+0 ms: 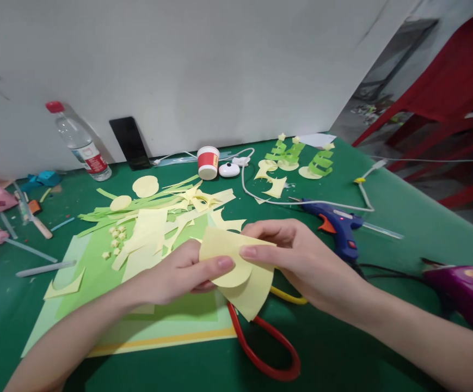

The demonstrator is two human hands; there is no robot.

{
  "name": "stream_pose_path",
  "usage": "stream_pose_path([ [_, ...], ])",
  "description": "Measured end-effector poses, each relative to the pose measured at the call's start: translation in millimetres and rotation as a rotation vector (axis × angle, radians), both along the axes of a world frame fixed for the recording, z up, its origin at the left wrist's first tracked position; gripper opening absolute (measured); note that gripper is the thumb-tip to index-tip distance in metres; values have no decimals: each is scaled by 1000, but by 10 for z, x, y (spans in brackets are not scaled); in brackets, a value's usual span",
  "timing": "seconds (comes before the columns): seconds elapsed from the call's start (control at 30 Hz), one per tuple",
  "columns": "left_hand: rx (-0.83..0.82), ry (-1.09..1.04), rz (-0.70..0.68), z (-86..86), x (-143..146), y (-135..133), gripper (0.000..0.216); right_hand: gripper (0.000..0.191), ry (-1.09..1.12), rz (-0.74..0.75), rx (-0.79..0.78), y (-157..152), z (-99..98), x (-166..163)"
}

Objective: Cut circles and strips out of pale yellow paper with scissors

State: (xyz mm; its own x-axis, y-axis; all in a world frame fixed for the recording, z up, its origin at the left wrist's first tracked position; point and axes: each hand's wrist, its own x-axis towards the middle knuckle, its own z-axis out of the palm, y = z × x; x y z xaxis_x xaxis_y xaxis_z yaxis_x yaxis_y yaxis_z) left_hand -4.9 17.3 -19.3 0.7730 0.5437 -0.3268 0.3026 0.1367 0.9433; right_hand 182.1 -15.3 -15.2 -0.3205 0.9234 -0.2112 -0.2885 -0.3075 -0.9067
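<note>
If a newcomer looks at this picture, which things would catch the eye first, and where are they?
Probably the pale yellow paper, held in the left hand and the right hand at the centre, with a red handle loop just below it. Next may come three green paper spirals topped with stars, far back on the green table, and a blue glue gun beyond the right hand.

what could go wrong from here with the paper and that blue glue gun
The yellow paper could crease or tear, pinched between the left hand and right hand.
A light glows on the blue glue gun, so its tip may be hot enough to harm the white cable running close by.
The loose paper stars might scatter if brushed.
</note>
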Motion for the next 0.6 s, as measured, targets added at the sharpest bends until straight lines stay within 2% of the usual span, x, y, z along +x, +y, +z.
stream_pose_path([
  [0.23, 131, 66, 101, 81, 29, -44, 45, 13, -142, 0, 87, 41, -20, 48],
  [0.43, 100, 15, 162, 68, 68, -102, 47, 30, -304, 56, 220, 160, -11, 33],
  [0.6, 128, -11, 306, -26, -31, -97, 46, 33, -652, 52, 365, 55, -7, 34],
])
